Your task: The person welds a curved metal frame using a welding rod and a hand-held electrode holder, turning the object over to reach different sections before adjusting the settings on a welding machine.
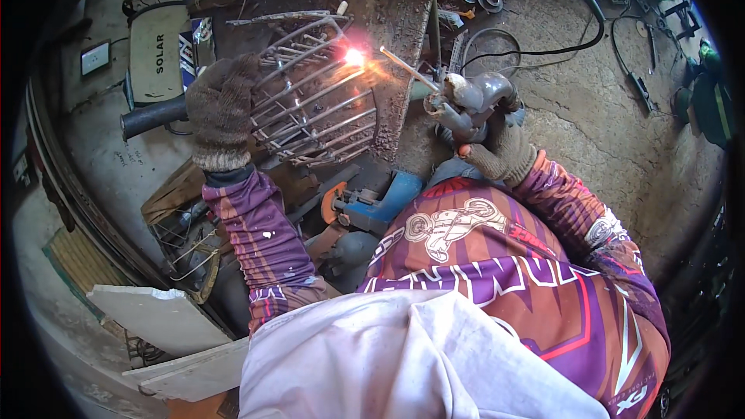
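Note:
My left hand, in a brown knitted glove, is closed at the left edge of a curved metal grate; its fingertips are partly hidden. A dark pipe sticks out to the left from beside this hand. My right hand, gloved too with one orange-tipped finger showing, grips a worn grey welding electrode holder. From the holder a thin welding rod points up and left towards the grate. A bright arc glows at the grate's upper right, with orange sparks around it.
A rusty metal worktop lies under the grate. At the left stands a pale box-shaped unit. Below the grate is a blue and orange tool. A black cable curves over the concrete floor, with small parts beyond.

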Tool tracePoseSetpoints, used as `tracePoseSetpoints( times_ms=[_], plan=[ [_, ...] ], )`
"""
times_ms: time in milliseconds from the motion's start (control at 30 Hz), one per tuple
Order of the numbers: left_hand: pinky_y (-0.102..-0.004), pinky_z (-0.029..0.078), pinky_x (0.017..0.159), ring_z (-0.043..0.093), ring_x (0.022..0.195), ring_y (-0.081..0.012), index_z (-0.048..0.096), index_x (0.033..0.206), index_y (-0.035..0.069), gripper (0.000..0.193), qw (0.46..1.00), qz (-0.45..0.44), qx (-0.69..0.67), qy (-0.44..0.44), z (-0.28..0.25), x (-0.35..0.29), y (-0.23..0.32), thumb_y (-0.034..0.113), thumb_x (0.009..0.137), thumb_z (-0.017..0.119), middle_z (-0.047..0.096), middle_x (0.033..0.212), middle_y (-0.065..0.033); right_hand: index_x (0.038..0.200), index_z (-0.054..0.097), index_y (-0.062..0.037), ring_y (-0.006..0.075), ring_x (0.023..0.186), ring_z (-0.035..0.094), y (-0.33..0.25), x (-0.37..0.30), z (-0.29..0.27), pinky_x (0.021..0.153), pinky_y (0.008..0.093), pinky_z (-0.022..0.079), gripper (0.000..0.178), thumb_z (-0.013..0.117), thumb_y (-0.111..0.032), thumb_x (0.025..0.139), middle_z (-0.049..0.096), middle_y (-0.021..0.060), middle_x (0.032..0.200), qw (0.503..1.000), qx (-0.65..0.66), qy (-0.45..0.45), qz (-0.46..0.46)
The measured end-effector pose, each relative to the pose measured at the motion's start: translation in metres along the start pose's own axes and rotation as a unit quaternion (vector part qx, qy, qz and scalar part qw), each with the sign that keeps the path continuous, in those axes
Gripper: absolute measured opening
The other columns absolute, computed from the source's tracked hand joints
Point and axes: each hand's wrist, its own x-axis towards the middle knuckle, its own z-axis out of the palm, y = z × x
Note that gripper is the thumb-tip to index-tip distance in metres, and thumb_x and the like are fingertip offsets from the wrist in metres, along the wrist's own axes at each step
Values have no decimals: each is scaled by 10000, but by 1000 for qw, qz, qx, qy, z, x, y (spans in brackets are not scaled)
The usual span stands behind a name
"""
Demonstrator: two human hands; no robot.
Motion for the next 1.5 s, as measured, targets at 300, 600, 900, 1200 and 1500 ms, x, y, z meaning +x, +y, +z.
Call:
tracePoseSetpoints(
  times_ms=[300,600,900,1200,1500],
  plan=[
    [-321,518,636,657,703,-169,708,989,39,321,991,94,65,70,-7,-8,-51,351,951,642,693,819,-58,1347,438,38,356,1176,542,-5,-3,-5,1016,422,427,786,769,-404,787,538,214,1253,999,6,-28,28],
    [-349,524,709,686,761,-221,750,1014,54,322,998,37,-13,56,-4,-11,-39,340,965,612,735,888,-106,1354,415,32,319,1187,525,-13,-2,-8,1009,404,430,782,785,-358,787,518,203,1279,999,4,-40,27],
    [-290,430,548,542,591,-109,728,892,31,352,993,21,-62,96,4,-17,-3,380,929,697,632,684,-8,1416,341,19,308,1274,465,-1,-9,-8,1072,399,377,837,783,-330,796,455,199,1366,997,11,-64,36],
    [-316,522,680,681,713,-180,777,907,38,158,988,92,-18,120,-3,-30,13,186,852,780,732,780,-80,1461,251,10,300,1328,423,-4,-8,-6,1114,394,333,895,771,-328,816,431,202,1406,993,48,-95,56],
    [-328,522,689,677,687,-185,770,857,29,188,981,92,-5,169,0,-36,7,217,851,782,716,729,-74,1326,488,41,380,1209,512,-9,3,-1,1046,434,395,763,753,-433,790,518,235,1296,995,4,-95,42]
  ],
)
